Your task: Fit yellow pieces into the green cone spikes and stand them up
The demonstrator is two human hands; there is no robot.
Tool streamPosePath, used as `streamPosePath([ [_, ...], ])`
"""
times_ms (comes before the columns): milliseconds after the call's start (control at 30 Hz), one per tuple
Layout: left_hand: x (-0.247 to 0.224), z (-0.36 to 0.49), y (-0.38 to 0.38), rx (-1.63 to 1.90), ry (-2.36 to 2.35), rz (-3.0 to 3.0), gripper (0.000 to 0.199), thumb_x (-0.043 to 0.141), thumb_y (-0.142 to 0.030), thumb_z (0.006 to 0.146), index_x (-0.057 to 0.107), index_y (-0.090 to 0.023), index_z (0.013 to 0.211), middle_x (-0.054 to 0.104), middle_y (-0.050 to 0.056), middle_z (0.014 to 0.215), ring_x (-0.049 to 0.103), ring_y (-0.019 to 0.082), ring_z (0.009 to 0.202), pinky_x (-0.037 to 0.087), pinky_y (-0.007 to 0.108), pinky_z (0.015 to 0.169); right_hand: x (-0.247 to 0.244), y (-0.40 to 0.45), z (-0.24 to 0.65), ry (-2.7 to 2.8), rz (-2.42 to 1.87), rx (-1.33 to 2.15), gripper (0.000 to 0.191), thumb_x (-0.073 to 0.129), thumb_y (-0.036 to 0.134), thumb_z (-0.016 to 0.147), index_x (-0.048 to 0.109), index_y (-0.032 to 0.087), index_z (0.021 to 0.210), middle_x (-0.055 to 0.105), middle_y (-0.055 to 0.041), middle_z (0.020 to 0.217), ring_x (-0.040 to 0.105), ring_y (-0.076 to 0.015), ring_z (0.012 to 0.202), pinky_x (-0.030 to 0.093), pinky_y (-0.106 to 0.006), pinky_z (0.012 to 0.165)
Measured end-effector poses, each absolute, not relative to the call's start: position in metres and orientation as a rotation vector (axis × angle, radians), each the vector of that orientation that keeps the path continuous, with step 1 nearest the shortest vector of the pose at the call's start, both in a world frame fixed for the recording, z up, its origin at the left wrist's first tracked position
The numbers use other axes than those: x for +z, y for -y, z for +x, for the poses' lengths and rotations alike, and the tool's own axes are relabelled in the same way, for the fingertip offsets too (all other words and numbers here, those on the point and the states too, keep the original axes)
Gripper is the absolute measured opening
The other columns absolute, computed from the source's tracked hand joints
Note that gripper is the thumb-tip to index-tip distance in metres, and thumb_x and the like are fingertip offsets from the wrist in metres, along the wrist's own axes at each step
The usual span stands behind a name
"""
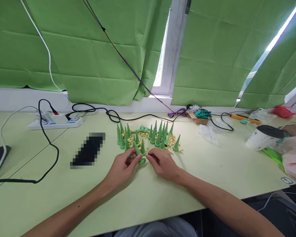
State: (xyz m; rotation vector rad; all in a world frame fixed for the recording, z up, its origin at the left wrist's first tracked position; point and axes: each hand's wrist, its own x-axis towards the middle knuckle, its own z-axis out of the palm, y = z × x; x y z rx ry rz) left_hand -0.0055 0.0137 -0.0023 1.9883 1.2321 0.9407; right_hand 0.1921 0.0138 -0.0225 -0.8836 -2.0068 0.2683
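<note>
the work seems to be in its middle, with one piece in the hands at this moment. the left hand [128, 160] is bent closed, thumb and fingers around a green cone [136, 148], which is tilted a little, near the front edge of the group. the right hand [160, 161] has its thumb and forefinger brought almost together beside the cone's base, where a small yellow piece [145, 157] shows; i cannot tell if this piece is pinched by the fingertips or is already set in the cone.

behind the hands, many cones stand upright on the tabletop [212, 177], in a left cluster [122, 143] and a right cluster [158, 141], and a lone cone [176, 144] stands at the right side of them. some green parts [141, 129] are lying at the back, between the clusters.

loose yellow pieces [172, 140] are scattered among and beside the cones, so in my judgement a good amount of handling is left. which of the standing cones are finished, i cannot say: their bases are small in this view and partly hidden by one another. the cone in hand looks not yet finished, because both hands are busy at it.
</note>
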Motion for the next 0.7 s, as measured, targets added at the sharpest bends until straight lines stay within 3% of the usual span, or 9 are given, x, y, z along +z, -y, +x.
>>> streamPosePath([
  [700,-0.0037,-0.0050,-0.0133,0.948,-1.198,1.957,0.028,0.052,-0.046,0.093,0.053,-0.019,0.085,0.051,-0.003,0.072,0.045,0.010,0.056,0.032,0.021,0.050,-0.0230,-0.0151,0.1932,2.032,-0.909,0.320,0.015,0.048,0.023,0.098,0.057,0.018,0.087,0.058,-0.0001,0.071,0.048,-0.0121,0.061,0.036,-0.025,0.057],
])
